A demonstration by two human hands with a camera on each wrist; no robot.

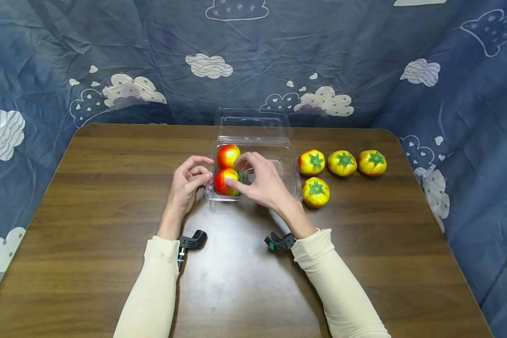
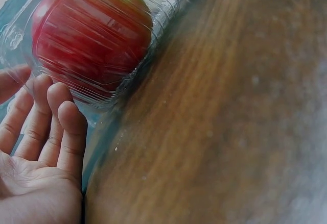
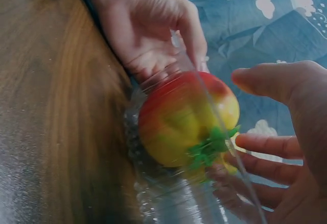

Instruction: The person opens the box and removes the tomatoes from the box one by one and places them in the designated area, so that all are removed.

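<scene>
head view looks down from above; close wrist views share the container [image 1: 285, 165].

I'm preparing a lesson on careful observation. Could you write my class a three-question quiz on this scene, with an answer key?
1. Count: how many packed fruits sit inside the clear container, and how many loose fruits lie on the table?

2. True or false: the lid is closed over the container.

3. Multiple choice: where is the person's left hand?
A) Among the loose fruits
B) At the container's left side
C) Behind the lid

Key
1. Two inside; four on the table.
2. False; it stands open at the container's far side.
3. B
</scene>
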